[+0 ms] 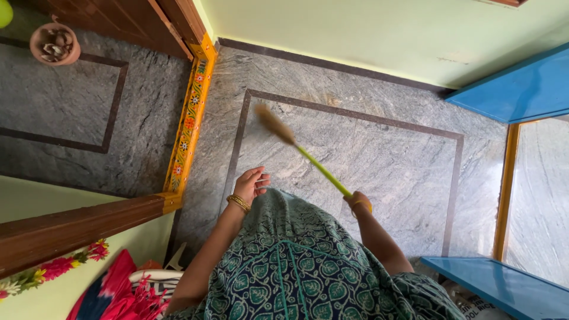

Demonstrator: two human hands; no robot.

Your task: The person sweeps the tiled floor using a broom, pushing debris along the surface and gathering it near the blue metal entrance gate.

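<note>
Right hand (357, 200) grips the green-handled broom (302, 153), whose blurred bristles sweep the grey stone floor (379, 160) beside the painted yellow threshold (188, 127). Left hand (251, 184) hangs empty, fingers loosely curled.

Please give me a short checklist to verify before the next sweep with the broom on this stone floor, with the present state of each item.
1. Right hand closed around the broom handle: ok.
2. Left hand free, fingers open, holding nothing: ok.
3. Broom head position: blurred by motion over the floor; whether it touches the stone, cannot tell.
4. Floor inside the dark border line free of objects in the broom's path: ok.
5. Painted threshold apart from the broom head: ok.
6. Blue door at the right stands open, away from the broom: ok.
</note>
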